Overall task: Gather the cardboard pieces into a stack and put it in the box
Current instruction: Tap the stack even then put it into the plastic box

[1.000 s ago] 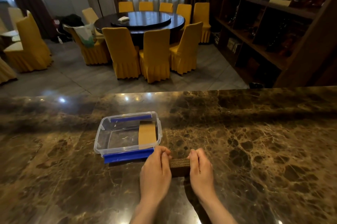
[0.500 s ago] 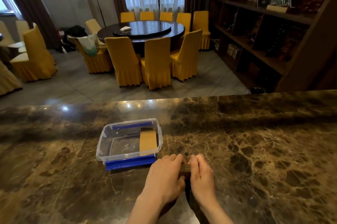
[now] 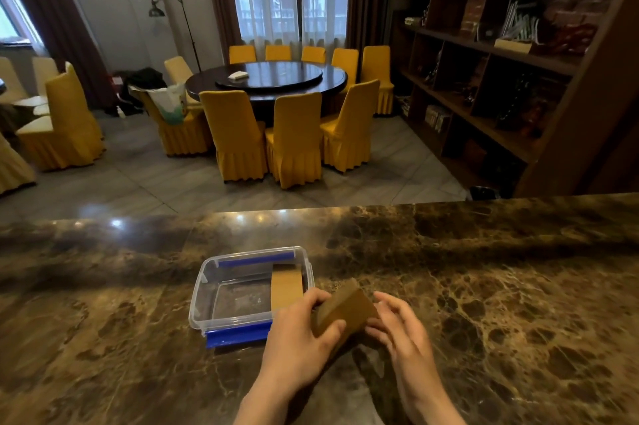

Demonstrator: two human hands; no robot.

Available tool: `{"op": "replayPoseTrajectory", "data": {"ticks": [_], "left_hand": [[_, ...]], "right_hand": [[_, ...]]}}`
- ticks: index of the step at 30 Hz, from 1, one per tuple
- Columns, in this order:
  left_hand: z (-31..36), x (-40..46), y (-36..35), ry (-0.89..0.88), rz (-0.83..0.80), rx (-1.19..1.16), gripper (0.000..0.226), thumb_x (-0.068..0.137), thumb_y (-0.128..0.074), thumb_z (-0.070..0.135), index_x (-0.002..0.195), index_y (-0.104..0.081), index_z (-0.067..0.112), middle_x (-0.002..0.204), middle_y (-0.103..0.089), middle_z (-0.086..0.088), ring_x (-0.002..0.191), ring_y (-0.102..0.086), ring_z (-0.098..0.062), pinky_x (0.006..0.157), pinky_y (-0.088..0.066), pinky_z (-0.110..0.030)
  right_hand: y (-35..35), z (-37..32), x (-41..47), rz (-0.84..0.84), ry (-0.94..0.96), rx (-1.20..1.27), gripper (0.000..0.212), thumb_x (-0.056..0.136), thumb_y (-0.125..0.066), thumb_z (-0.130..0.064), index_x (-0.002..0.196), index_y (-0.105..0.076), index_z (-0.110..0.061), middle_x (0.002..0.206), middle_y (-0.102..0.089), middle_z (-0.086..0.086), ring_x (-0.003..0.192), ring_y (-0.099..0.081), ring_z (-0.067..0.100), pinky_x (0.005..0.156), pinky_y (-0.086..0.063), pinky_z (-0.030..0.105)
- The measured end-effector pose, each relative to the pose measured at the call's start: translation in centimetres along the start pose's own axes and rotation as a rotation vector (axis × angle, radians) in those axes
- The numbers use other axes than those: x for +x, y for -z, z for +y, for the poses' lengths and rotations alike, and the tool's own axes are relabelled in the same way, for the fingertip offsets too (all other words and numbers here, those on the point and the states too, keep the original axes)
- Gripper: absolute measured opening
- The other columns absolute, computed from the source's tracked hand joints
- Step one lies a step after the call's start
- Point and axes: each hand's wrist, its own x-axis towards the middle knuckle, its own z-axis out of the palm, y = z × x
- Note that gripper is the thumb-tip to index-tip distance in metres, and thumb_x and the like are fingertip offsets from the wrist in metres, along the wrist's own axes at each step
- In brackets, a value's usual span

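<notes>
A brown cardboard stack (image 3: 347, 312) is lifted and tilted just above the marble counter, right of the box. My left hand (image 3: 301, 338) grips its left edge, thumb on the front. My right hand (image 3: 401, 331) touches its right edge with fingers spread. The clear plastic box (image 3: 207, 286) with blue clips sits open on the counter to the left. One cardboard piece (image 3: 286, 288) lies inside along its right wall.
The dark marble counter (image 3: 484, 303) stretches wide on both sides. Beyond its far edge are a round dining table (image 3: 266, 78) with yellow chairs and a wooden shelf unit (image 3: 501, 78) on the right.
The stack lay flat on the counter pressed between both hands; now it is raised and tilted, flat face showing, held mostly by my left hand. The camera has tilted up.
</notes>
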Motion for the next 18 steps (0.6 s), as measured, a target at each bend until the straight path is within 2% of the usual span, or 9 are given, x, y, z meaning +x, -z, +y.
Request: {"op": "replayPoseTrajectory", "data": {"ticks": [3,5,7,9,13,16,18], "left_hand": [[0.1,0.5,0.9,0.052,0.056,-0.183,0.029,0.085,-0.079,0.040,0.110,-0.063,0.040,0.108,-0.070,0.018,0.102,-0.065,-0.002,0.092,-0.057,-0.031],[0.1,0.9,1.5,0.070,0.069,-0.295,0.030,0.086,-0.079,0.037,0.112,-0.066,0.035,0.111,-0.073,0.013,0.101,-0.069,-0.003,0.087,-0.059,-0.026],[0.1,1.2,2.1,0.084,0.086,-0.376,0.030,0.086,-0.079,0.034,0.113,-0.067,0.030,0.111,-0.074,0.011,0.097,-0.070,0.003,0.077,-0.059,-0.017],[-0.2,1.5,2.7,0.098,0.100,-0.432,0.029,0.086,-0.079,0.033,0.113,-0.067,0.030,0.110,-0.074,0.011,0.095,-0.069,0.008,0.072,-0.058,-0.014],[-0.7,1.8,3.9,0.121,0.137,-0.524,0.028,0.086,-0.079,0.030,0.112,-0.068,0.027,0.109,-0.076,0.009,0.094,-0.072,0.004,0.072,-0.060,-0.018],[-1.2,2.0,4.9,0.121,0.167,-0.559,0.024,0.086,-0.080,0.027,0.108,-0.069,0.028,0.103,-0.077,0.010,0.091,-0.073,0.004,0.069,-0.059,-0.016],[-1.5,2.4,5.6,0.122,0.193,-0.543,0.024,0.085,-0.081,0.027,0.106,-0.069,0.028,0.103,-0.077,0.010,0.092,-0.074,0.000,0.072,-0.060,-0.019]], "right_hand": [[-1.0,-1.2,0.2,-0.116,-0.017,-0.010,0.054,0.067,-0.086,-0.038,0.117,-0.070,-0.027,0.110,-0.078,0.005,0.106,-0.074,0.019,0.085,-0.061,0.034],[-2.0,-2.0,0.4,-0.155,0.007,-0.063,0.047,0.076,-0.085,-0.019,0.120,-0.067,-0.023,0.107,-0.079,0.004,0.104,-0.075,0.021,0.081,-0.063,0.032],[-3.1,-2.7,0.6,-0.153,0.034,-0.112,0.041,0.081,-0.081,-0.008,0.118,-0.068,-0.022,0.104,-0.080,0.003,0.100,-0.076,0.020,0.080,-0.063,0.031],[-4.3,-3.3,0.7,-0.143,0.058,-0.142,0.038,0.082,-0.080,-0.006,0.114,-0.069,-0.023,0.101,-0.080,0.003,0.097,-0.076,0.018,0.082,-0.063,0.032],[-6.4,-4.0,1.4,-0.147,0.082,-0.177,0.034,0.082,-0.080,-0.006,0.111,-0.069,-0.021,0.100,-0.079,0.007,0.095,-0.076,0.021,0.083,-0.063,0.038],[-8.1,-4.1,2.1,-0.146,0.070,-0.195,0.030,0.085,-0.077,-0.006,0.108,-0.068,-0.023,0.096,-0.079,0.004,0.091,-0.077,0.018,0.075,-0.063,0.031],[-9.3,-4.2,2.5,-0.155,0.055,-0.199,0.028,0.086,-0.075,-0.006,0.106,-0.067,-0.023,0.091,-0.079,0.000,0.086,-0.077,0.015,0.066,-0.062,0.024]]}}
